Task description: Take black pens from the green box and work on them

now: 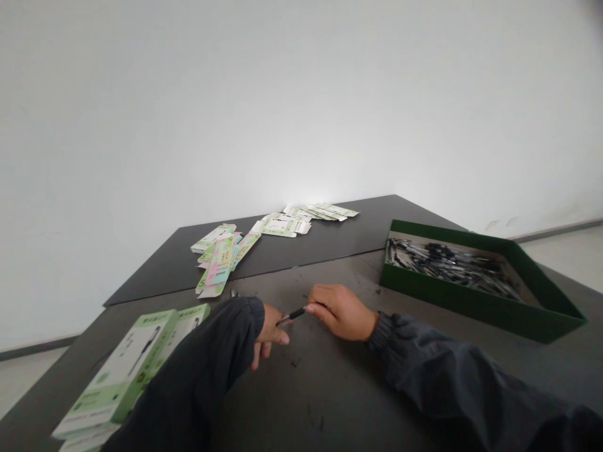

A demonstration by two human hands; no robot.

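Observation:
A dark pen (296, 314) is held slantwise over the middle of the table, between my two hands. My right hand (343, 312) is closed, with thumb and fingers pinching the pen's right end. At its other, lighter end, my left hand (270, 328) grips the pen near the thumb and index finger, while its lower fingers hang loosely. Part of the left palm is hidden from view. To the right stands a green open box (452, 300) with many loose pens (443, 258) lying in it.
Green and white pen cartons (127, 358) are stacked at the front left, partly behind my left sleeve. Flattened cartons (282, 224) and pink and green ones (221, 260) lie across the back of the dark table (292, 402). A white wall (301, 100) rises behind.

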